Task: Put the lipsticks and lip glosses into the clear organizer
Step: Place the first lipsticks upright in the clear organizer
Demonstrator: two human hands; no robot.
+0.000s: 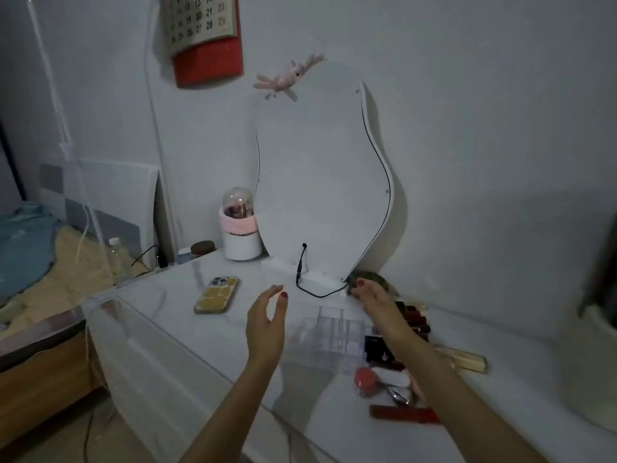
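clear acrylic organizer (329,332) stands on the white tabletop (173,329), between the two forearms and empty so far as its transparent walls allow one to judge. dark red lip gloss tubes (415,320) lie in a row just right of it, long axes running roughly left to right, partly hidden under the right forearm. more pieces lie nearer the viewer: a black case (379,349), a gold tube (467,360), a red stick (404,414) and a round pink-red item (365,377).

right hand (370,290) reaches past the row toward the mirror base (320,279), fingers curled near a dark object; whether it grips anything cannot be told. left hand (267,315) hovers left of the organizer, fingers relaxed and spread, holding nothing.

the right hand is judged nearer the tubes, and would need to draw back toward the viewer. black cable (314,294) and phone (217,295) lie behind and left, out of the way.
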